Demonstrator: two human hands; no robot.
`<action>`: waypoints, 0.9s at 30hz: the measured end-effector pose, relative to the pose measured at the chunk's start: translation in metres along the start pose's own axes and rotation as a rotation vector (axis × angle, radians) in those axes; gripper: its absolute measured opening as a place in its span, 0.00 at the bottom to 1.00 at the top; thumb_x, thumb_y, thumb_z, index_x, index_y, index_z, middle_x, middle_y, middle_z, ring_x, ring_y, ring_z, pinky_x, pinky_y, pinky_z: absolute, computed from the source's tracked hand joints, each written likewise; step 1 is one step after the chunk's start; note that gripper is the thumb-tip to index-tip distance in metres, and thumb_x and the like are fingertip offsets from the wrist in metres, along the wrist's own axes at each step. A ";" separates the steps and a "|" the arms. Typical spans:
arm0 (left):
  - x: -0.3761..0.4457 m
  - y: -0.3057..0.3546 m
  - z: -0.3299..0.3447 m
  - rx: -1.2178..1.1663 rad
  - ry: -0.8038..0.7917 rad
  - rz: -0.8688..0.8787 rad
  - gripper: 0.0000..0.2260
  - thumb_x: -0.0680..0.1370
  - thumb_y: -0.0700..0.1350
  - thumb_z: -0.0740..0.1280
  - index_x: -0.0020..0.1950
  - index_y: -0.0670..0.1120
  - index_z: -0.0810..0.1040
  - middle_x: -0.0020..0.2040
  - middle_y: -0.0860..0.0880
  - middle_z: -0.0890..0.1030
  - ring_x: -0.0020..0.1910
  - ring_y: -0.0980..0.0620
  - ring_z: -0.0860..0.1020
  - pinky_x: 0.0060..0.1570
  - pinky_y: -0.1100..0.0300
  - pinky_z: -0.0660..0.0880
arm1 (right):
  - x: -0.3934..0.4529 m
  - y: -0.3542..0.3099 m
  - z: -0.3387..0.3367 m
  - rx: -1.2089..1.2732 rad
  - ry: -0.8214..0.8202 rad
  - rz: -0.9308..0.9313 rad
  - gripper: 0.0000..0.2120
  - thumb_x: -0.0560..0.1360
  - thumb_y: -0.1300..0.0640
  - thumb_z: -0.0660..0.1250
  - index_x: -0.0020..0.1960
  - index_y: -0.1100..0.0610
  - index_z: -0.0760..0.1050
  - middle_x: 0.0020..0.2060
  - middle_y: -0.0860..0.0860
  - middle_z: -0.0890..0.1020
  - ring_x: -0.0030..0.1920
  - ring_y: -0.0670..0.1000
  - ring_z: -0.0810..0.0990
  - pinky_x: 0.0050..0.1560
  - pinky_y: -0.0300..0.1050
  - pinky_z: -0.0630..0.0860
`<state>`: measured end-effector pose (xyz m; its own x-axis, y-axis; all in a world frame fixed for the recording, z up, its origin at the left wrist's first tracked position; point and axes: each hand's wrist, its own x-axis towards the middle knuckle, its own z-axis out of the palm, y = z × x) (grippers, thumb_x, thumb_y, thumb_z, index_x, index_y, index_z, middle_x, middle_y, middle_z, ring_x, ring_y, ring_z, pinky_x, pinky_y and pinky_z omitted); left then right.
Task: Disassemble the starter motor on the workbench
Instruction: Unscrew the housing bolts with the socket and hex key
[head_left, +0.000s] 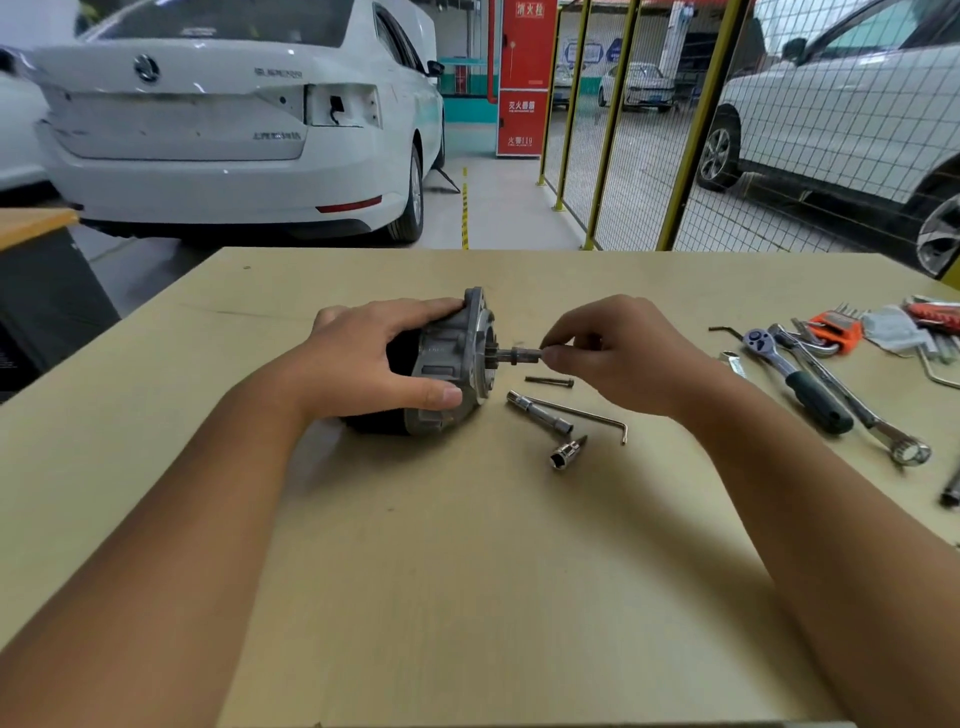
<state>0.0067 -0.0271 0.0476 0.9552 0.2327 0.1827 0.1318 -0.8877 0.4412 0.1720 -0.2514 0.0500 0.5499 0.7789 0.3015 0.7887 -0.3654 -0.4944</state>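
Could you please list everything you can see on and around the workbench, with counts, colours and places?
grey metal starter motor: one, grey and black, on its side mid-bench, shaft pointing right
tan wooden workbench: one, tan, fills the foreground
dark loose bolt: one, dark, below the shaft
chrome socket extension bar: one, silver, right of the motor
silver L-shaped hex key: one, silver, beside the extension
chrome socket: one, silver, nearer the camera
green-handled ratchet: one, right side
silver combination wrench: one, beside the ratchet
orange hex key holder: one, far right
white cars: two, behind the bench
left hand: one, grips the motor
right hand: one, fingers pinch the shaft tip
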 end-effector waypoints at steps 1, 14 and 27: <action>-0.001 -0.001 -0.002 0.039 -0.034 -0.008 0.49 0.55 0.77 0.68 0.75 0.75 0.60 0.62 0.78 0.67 0.75 0.62 0.62 0.73 0.53 0.51 | -0.001 -0.002 0.001 0.037 -0.001 -0.026 0.04 0.77 0.52 0.71 0.47 0.48 0.85 0.33 0.49 0.81 0.34 0.47 0.75 0.38 0.44 0.71; -0.005 0.001 -0.002 0.244 -0.102 -0.060 0.60 0.48 0.76 0.72 0.72 0.81 0.40 0.75 0.66 0.64 0.73 0.53 0.61 0.64 0.41 0.63 | -0.007 -0.019 0.027 0.179 -0.029 -0.042 0.04 0.75 0.54 0.72 0.44 0.53 0.85 0.33 0.54 0.82 0.32 0.47 0.73 0.34 0.38 0.68; -0.001 -0.001 -0.001 0.060 -0.058 -0.064 0.38 0.59 0.80 0.64 0.66 0.87 0.52 0.73 0.72 0.67 0.76 0.57 0.62 0.71 0.40 0.59 | -0.005 -0.020 0.021 0.085 -0.126 -0.043 0.04 0.73 0.55 0.73 0.41 0.52 0.85 0.31 0.47 0.81 0.32 0.44 0.74 0.34 0.35 0.68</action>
<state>0.0055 -0.0263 0.0474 0.9578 0.2679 0.1043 0.2069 -0.8943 0.3967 0.1478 -0.2372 0.0412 0.4730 0.8526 0.2220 0.7819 -0.2901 -0.5517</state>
